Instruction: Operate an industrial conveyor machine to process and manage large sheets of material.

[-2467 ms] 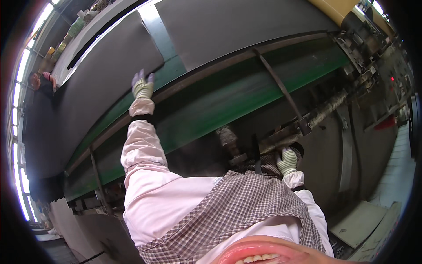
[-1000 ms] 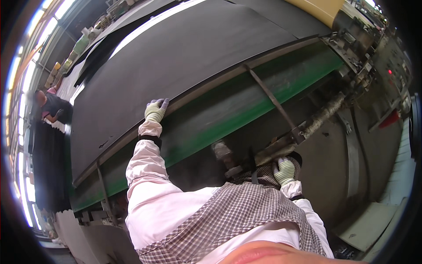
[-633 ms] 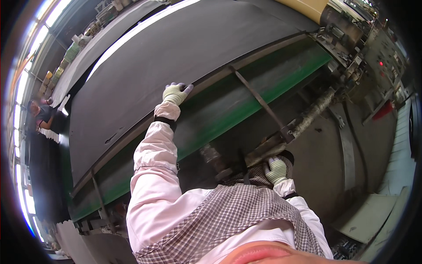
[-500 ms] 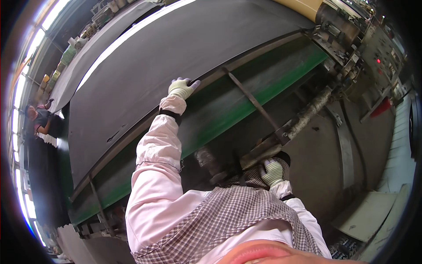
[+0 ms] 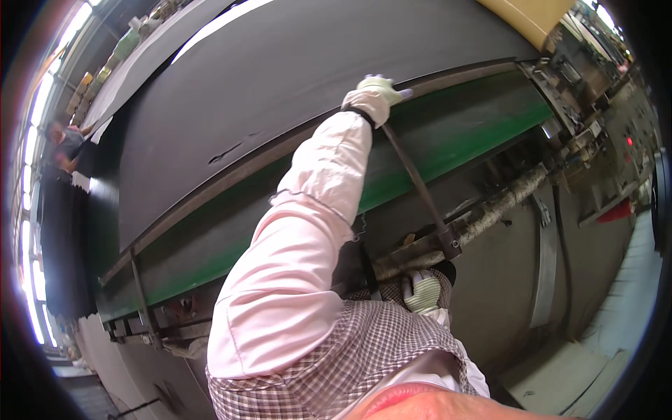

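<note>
Black sheet (image 5: 294, 77): wide dark rubbery sheet lying flat over the long machine bed, filling the upper middle of the view; a small tear or wrinkle shows left of centre.
Sheet edge: runs along a brown metal rail (image 5: 280, 150), which slants from lower left to upper right.
Left hand (image 5: 378, 94): gloved (pale green-white knit), arm stretched out full in a pink sleeve (image 5: 301, 238); palm down at the sheet's near edge, on the rail.
Left grip: fingers spread and flat, thumb out to the right, pressing rather than clasping; nothing closed inside it.
Right hand (image 5: 422, 290): same kind of glove, low and close to the body, just beneath a rusty crusted shaft (image 5: 476, 224).
Right grip: fingers curled together; whether they clamp on anything cannot be told, since the shaft and a bracket hide the fingertips.
Diagonal bar (image 5: 420, 192): thin dark strut running from below the left hand down to the bracket beside the right hand.
Green panel (image 5: 455, 136): painted band of the machine frame directly under the rail.
Body: checked apron (image 5: 336, 364) over the pink sleeves, bottom centre.
Far left: another person (image 5: 66, 143) standing at the far end of the sheet, well apart.
Right side: grey machine housing (image 5: 532, 273) and a small red light (image 5: 629, 141).
</note>
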